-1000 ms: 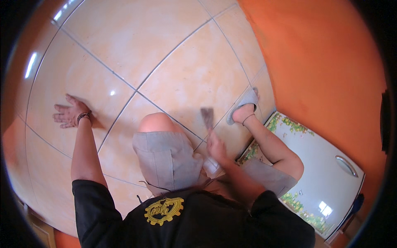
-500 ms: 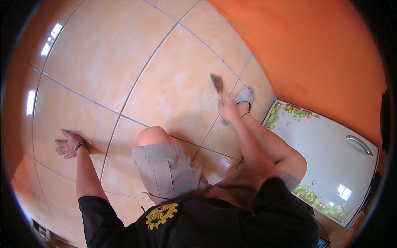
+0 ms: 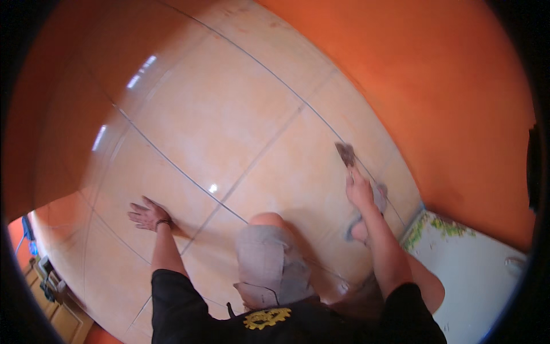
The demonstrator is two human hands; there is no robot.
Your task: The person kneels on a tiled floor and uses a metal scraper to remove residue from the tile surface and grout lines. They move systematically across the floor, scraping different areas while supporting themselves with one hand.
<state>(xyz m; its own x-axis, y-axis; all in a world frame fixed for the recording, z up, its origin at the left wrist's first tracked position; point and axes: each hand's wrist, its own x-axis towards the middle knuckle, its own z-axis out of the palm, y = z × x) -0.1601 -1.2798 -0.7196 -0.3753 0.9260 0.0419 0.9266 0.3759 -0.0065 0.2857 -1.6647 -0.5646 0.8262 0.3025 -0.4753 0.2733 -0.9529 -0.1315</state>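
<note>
1. Floor (image 3: 229,114): glossy peach tiles (image 3: 195,137), grey joints (image 3: 272,72), filling my view's centre.
2. Orange wall (image 3: 447,103), along my right.
3. White panel (image 3: 472,275), floral edging (image 3: 452,226), lower right.
4. Wooden furniture (image 3: 67,324), lower left.
5. White glints (image 3: 141,71) on tiles, left.

Gripping a dark-bladed tool (image 3: 345,153), perhaps a scraper, in the right hand (image 3: 359,188), near the orange wall (image 3: 458,120); spreading the left hand (image 3: 150,216) flat on the tiled floor (image 3: 229,120); bending the right leg (image 3: 428,285) beside a white panel (image 3: 470,275) with leafy trim (image 3: 450,226).
</note>
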